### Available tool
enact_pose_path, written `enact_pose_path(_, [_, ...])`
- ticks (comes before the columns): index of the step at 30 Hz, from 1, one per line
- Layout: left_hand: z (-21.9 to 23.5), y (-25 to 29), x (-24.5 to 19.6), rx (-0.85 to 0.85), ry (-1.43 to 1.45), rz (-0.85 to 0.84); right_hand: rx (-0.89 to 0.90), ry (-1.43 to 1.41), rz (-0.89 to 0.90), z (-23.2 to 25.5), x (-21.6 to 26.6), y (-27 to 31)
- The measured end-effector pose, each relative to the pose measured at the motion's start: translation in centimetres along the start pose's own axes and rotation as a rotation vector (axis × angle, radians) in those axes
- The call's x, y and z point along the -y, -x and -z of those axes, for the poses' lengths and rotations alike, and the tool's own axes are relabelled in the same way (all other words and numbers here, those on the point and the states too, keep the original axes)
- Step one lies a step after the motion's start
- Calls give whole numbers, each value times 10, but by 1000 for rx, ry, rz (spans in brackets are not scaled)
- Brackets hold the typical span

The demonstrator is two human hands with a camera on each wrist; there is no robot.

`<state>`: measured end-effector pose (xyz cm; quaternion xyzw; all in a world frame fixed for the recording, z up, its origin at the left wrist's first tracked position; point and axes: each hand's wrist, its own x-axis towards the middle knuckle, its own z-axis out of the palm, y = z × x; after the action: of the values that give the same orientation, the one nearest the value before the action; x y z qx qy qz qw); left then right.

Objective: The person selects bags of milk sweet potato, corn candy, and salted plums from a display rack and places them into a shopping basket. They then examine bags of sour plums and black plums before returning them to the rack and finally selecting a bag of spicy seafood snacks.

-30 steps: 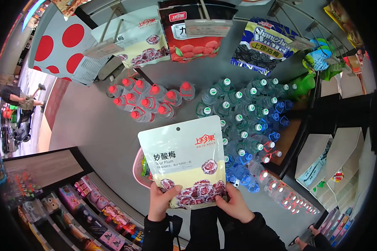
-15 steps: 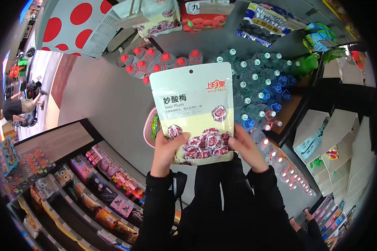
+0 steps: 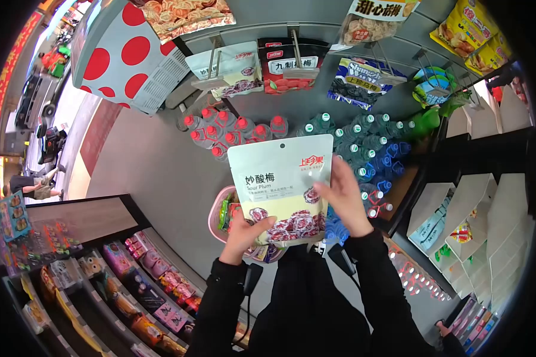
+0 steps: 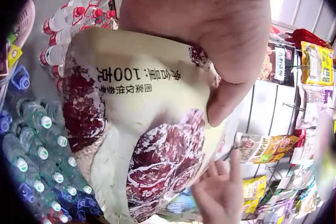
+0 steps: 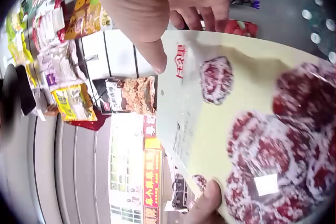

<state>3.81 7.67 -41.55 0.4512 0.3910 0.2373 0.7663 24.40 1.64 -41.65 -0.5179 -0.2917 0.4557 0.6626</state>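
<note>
A pale green and cream bag of sour plums (image 3: pixel 286 199) stands upright before me, its printed front facing up at the head camera. My left hand (image 3: pixel 241 235) grips its lower left corner, thumb on the front and fingers behind. In the left wrist view the bag (image 4: pixel 131 119) bulges under that thumb. My right hand (image 3: pixel 348 199) is at the right edge with its fingers loosely extended. Its thumb (image 5: pixel 152 56) is near the bag's upper corner in the right wrist view, and the other fingers are partly hidden beyond the edge.
A pink basket (image 3: pixel 213 220) holding packets sits on the floor behind the bag. Red-capped bottles (image 3: pixel 232 128) and green-capped bottles (image 3: pixel 363 128) stand farther back. Snack bags, including a red one (image 3: pixel 292 68), hang above on hooks. Stocked shelves (image 3: pixel 131 285) are at lower left.
My right hand has slid from the bag's lower right side up its right edge and loosened. The left hand keeps its grip. The head view has shifted, showing more hanging bags.
</note>
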Motion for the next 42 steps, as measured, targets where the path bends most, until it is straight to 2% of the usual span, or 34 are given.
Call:
enact_pose_path(1, [8,-7,7,28,-29,-13,-23,360,189,-3,9,-29])
enact_pose_path(2, [16,-12,14,1,-50,-5,-25,512,259,-5,12,-43])
enact_pose_path(3, [20,-15,16,-11,-51,4,-18,505,248,-11,17,-55])
enact_pose_path(5, [29,-21,16,-21,-105,6,64,345,15,-25,29,-72])
enact_pose_path(6, [35,-24,16,-41,-109,55,81,346,13,-28,31,-80])
enact_pose_path(8, [42,-32,16,-45,-111,-16,367,217,-162,-36,35,-96])
enact_pose_path(9, [47,-37,17,-30,-122,-74,381,216,-162,-38,37,-102])
enact_pose_path(10, [52,-42,19,-57,-180,-92,473,251,-179,-39,40,-107])
enact_pose_path(11, [57,-48,19,-67,-177,-93,562,287,-196,-41,42,-111])
enact_pose_path(13, [68,-64,19,-22,-149,-33,583,323,-177,-46,46,-115])
enact_pose_path(16, [76,-86,17,-9,-173,-35,570,770,23,-58,48,-122])
enact_pose_path(17, [78,-94,18,-12,-178,-57,581,770,17,-60,39,-127])
enact_pose_path(19, [89,-109,26,-17,-199,-76,510,825,280,-61,20,-138])
enact_pose_path(21, [96,-121,31,-10,-160,-138,489,789,263,-66,3,-144])
enact_pose_path(24, [108,-131,32,-16,-151,-91,470,1000,491,-76,-11,-154])
enact_pose_path(26, [113,-137,32,-19,-146,-68,472,1044,506,-80,-14,-162])
enact_pose_path(28, [115,-142,30,-25,-174,-177,473,1086,516,-84,-17,-168])
enact_pose_path(29, [115,-143,24,-30,-173,-175,469,1094,521,-86,-18,-171])
enact_pose_path(32, [112,-149,2,-113,-84,-383,467,1090,565,-93,-25,-179])
enact_pose_path(37, [119,-171,-20,-184,-69,-323,411,1116,672,-103,-28,-196])
enact_pose_path(39, [116,-187,-28,-225,59,-367,320,1121,704,-104,-25,-207])
enact_pose_path(42, [109,-206,-41,-213,69,-372,213,1154,696,-99,-27,-225])
